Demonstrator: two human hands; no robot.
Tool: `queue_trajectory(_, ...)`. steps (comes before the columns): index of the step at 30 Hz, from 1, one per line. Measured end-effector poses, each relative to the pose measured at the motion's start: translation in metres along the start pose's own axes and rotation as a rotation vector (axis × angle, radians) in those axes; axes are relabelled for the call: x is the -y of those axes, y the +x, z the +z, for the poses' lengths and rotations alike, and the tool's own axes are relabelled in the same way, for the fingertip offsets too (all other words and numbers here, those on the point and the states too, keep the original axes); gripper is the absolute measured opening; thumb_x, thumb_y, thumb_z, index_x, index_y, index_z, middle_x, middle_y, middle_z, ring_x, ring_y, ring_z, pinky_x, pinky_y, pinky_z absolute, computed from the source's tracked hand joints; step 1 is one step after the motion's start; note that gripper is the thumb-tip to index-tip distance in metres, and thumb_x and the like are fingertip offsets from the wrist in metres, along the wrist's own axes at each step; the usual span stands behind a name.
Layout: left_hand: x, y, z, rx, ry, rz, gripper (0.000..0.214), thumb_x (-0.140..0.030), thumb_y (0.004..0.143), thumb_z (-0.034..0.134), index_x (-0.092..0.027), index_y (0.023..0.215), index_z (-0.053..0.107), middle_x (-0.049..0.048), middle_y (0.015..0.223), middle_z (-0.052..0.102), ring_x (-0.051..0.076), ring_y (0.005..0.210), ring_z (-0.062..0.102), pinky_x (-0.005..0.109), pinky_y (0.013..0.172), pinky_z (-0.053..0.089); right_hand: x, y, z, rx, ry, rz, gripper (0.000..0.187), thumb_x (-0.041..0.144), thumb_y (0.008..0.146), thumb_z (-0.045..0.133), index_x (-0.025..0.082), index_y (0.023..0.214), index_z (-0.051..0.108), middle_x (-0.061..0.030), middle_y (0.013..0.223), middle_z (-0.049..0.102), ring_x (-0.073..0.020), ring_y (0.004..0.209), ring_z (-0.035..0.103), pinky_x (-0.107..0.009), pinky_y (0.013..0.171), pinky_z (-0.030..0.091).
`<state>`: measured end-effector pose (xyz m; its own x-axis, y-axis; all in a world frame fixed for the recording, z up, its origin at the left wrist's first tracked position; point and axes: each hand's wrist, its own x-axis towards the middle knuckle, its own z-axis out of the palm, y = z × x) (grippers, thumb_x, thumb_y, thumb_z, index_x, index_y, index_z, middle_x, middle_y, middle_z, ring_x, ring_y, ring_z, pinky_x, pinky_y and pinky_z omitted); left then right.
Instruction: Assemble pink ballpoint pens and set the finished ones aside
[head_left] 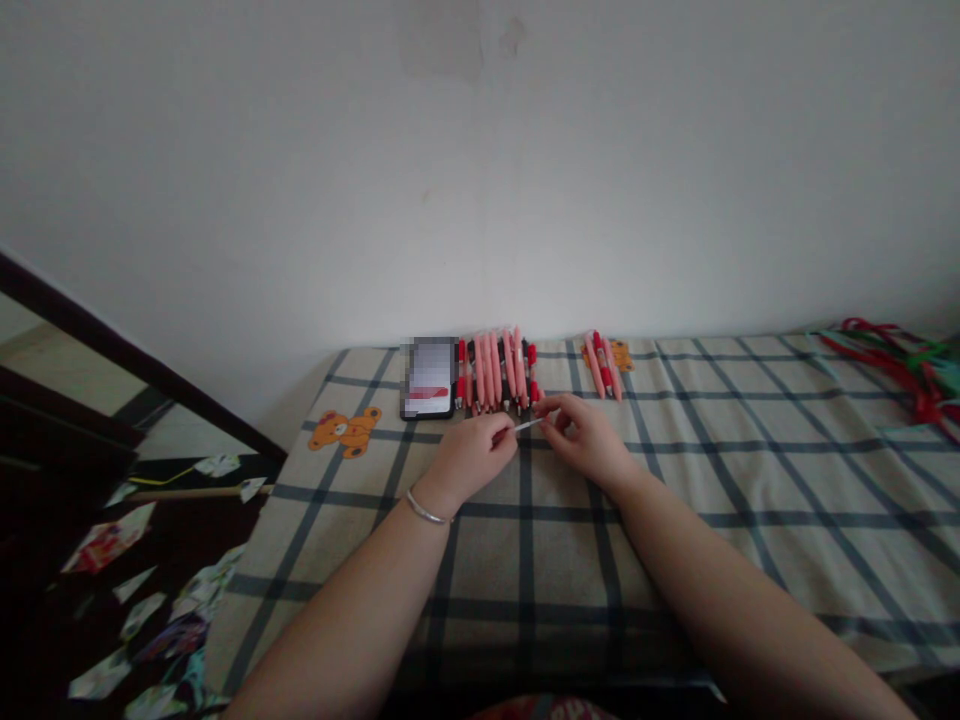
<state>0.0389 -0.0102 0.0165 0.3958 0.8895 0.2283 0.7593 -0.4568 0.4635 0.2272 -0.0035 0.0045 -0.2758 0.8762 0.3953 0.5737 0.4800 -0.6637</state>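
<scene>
My left hand [480,450], with a silver bangle at its wrist, is closed in a pinch on one end of a thin whitish rod [528,425]. The rod looks like a pen refill, but its kind is too small to be sure of. At its other end, the bent fingers of my right hand [581,437] close on the tip. Just beyond both hands lies a row of several pens [491,370], pink, red and black, side by side. A smaller group of pink and red pens [602,365] rests farther right.
A phone [430,378] with a lit, partly blurred screen lies left of the row. Checked cloth [600,570] with bear prints covers the table, which meets a wall behind. Red and green ribbons [911,375] are heaped at far right. Paper scraps [142,610] lie below the left edge.
</scene>
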Motion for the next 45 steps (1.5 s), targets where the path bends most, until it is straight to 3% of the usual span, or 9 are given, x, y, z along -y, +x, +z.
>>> queue_trajectory(11,-0.001,0.000,-0.001,0.010,0.022,-0.001,0.020,-0.024,0.084,0.042,-0.019,0.071,0.056,0.0007,0.069,0.061,0.013,0.064,0.055,0.024,0.056,0.031,0.001,0.000,0.001,0.020,0.055,-0.066,0.009,0.018,0.080,0.051,0.019,0.085,0.058,-0.0015,0.078,0.060,-0.0121,0.066,0.054,-0.024,0.060,0.043)
queue_trajectory(15,-0.002,0.000,-0.001,0.013,0.020,-0.025,0.021,-0.024,0.084,0.042,-0.018,0.071,0.057,0.0014,0.069,0.061,0.013,0.065,0.056,0.024,0.057,0.031,0.000,0.001,0.002,-0.024,0.087,0.011,0.008,0.021,0.079,0.052,0.019,0.083,0.058,-0.0013,0.074,0.060,-0.0117,0.061,0.053,-0.023,0.056,0.042)
queue_trajectory(21,-0.003,0.000,-0.001,-0.010,0.013,-0.041,0.019,-0.022,0.083,0.042,-0.019,0.069,0.055,0.0006,0.067,0.060,0.012,0.062,0.054,0.024,0.055,0.030,-0.004,0.004,-0.004,-0.175,0.020,0.245,0.015,0.032,0.078,0.052,0.019,0.077,0.058,0.0024,0.055,0.052,-0.0118,0.050,0.048,-0.023,0.048,0.036)
queue_trajectory(28,-0.002,0.000,-0.001,-0.016,0.008,-0.032,0.020,-0.024,0.084,0.041,-0.019,0.069,0.053,-0.0006,0.065,0.059,0.012,0.059,0.052,0.024,0.053,0.028,-0.007,0.007,-0.008,-0.119,-0.313,0.332,0.016,0.035,0.078,0.054,0.023,0.080,0.064,0.0002,0.069,0.063,-0.0131,0.058,0.055,-0.024,0.050,0.033)
queue_trajectory(35,-0.002,0.000,-0.001,-0.008,0.026,-0.032,0.020,-0.025,0.084,0.042,-0.019,0.069,0.054,-0.0006,0.065,0.058,0.012,0.058,0.052,0.024,0.052,0.027,-0.005,0.009,-0.008,-0.025,-0.487,0.177,0.013,0.027,0.081,0.054,0.024,0.082,0.067,-0.0022,0.084,0.067,-0.0176,0.080,0.059,-0.025,0.061,0.038)
queue_trajectory(41,-0.003,-0.001,-0.002,0.008,0.015,-0.038,0.021,-0.025,0.084,0.041,-0.020,0.071,0.056,-0.0002,0.066,0.060,0.012,0.059,0.052,0.023,0.053,0.029,-0.011,0.008,-0.007,-0.001,-0.474,0.131,0.013,0.023,0.079,0.055,0.023,0.084,0.067,-0.0029,0.080,0.065,-0.0171,0.074,0.059,-0.026,0.059,0.039)
queue_trajectory(45,-0.003,0.000,-0.002,0.012,0.016,-0.031,0.021,-0.025,0.084,0.041,-0.020,0.071,0.057,0.0000,0.066,0.060,0.012,0.060,0.053,0.023,0.054,0.029,-0.013,0.009,-0.005,-0.052,-0.509,0.155,0.011,0.025,0.080,0.055,0.022,0.081,0.065,-0.0035,0.080,0.066,-0.0173,0.072,0.058,-0.026,0.055,0.036)
